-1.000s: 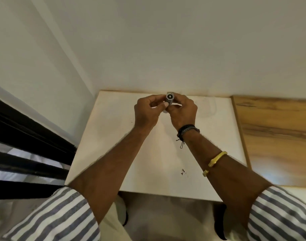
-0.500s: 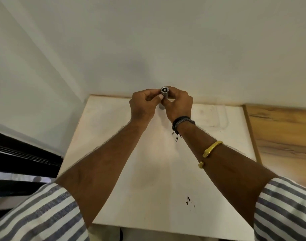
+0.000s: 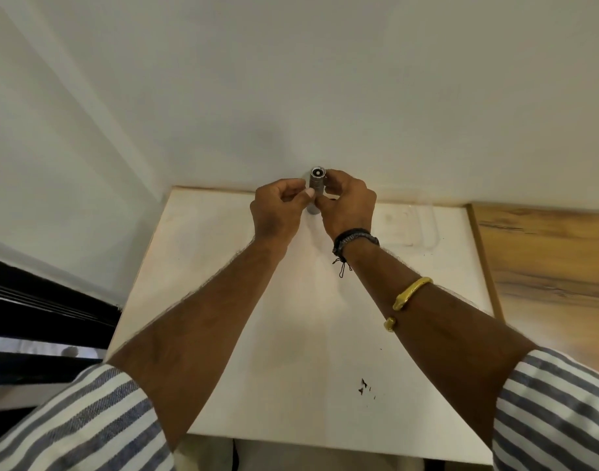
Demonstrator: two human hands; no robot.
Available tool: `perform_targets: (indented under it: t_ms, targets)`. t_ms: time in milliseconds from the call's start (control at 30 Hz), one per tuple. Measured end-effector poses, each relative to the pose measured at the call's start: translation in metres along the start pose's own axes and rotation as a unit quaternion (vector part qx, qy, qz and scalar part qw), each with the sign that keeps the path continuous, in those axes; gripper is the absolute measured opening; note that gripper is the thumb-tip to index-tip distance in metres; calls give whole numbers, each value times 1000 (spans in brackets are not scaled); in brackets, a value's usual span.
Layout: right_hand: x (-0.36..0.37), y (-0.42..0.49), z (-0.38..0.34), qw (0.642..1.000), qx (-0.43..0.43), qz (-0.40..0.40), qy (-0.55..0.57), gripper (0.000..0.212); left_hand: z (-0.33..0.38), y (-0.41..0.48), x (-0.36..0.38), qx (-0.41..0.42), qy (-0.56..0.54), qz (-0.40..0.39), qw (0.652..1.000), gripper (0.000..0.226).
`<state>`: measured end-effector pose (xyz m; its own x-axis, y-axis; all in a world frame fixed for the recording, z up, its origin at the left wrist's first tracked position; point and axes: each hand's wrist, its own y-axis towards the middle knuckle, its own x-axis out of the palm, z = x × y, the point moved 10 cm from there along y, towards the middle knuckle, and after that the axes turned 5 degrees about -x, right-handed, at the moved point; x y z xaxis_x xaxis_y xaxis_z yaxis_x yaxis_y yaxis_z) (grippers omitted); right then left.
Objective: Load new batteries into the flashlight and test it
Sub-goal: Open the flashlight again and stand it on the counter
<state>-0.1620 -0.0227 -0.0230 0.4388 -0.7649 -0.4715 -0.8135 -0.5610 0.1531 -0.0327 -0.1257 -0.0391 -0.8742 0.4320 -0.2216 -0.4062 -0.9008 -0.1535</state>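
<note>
A small grey metal flashlight is held upright above the far edge of the white tabletop, close to the wall. Its round top end faces me, showing a light ring with a dark centre. My right hand wraps around the barrel from the right. My left hand pinches the barrel from the left with thumb and fingertips. Most of the barrel is hidden between the fingers; only the top end and a bit of the bottom show. No loose batteries are visible.
A white wall stands directly behind the table. A wood-grain surface adjoins the table on the right. Dark horizontal bars run along the left. Small black specks lie on the tabletop near me.
Both hands and the flashlight have shifted farther from me toward the wall, and my view has tilted upward. The grip of both hands on the flashlight looks the same.
</note>
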Motion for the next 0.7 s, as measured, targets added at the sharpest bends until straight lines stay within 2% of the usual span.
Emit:
perform_targets:
  t_ms: [133, 333, 467, 700]
  targets:
    - [-27, -17, -5, 999, 20, 22, 19, 41, 7, -25, -11, 5, -12, 40, 999, 27]
    - [-87, -62, -5, 993, 51, 62, 84, 22, 14, -86, -8, 15, -48, 30, 998, 13]
    - [-132, -100, 11, 987, 82, 77, 113, 14, 14, -129, 18, 5, -33, -36, 999, 17]
    - [-203, -168, 75, 967, 182, 107, 143, 22, -1, -192, 91, -7, 120, -170, 978, 29]
